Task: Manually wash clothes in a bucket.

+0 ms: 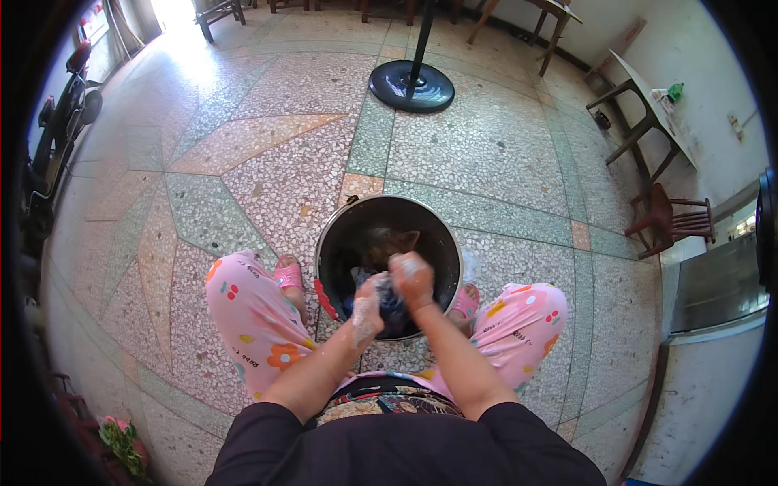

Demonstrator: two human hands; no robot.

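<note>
Between my feet stands a round dark bucket (pixel 342 235) with a metal-coloured rim and a red patch on its left side. Both my hands are over its opening, wet and flecked with white suds. My left hand (pixel 367 308) is closed on a bunched wet cloth (pixel 387 296), dark with some lighter folds. Slightly farther and to the right, my right hand (pixel 412 278) is also closed on it, a little blurred by motion. Deeper in the bucket lies more brownish and dark cloth (pixel 389 245), partly in shadow.
A black round stand base (pixel 412 85) with a pole is ahead on the speckled tile floor. A small wooden chair (pixel 668 217) and a table (pixel 652 105) are at right, a dark scooter (pixel 61 134) at left. Leafy greens (pixel 121 444) lie at lower left.
</note>
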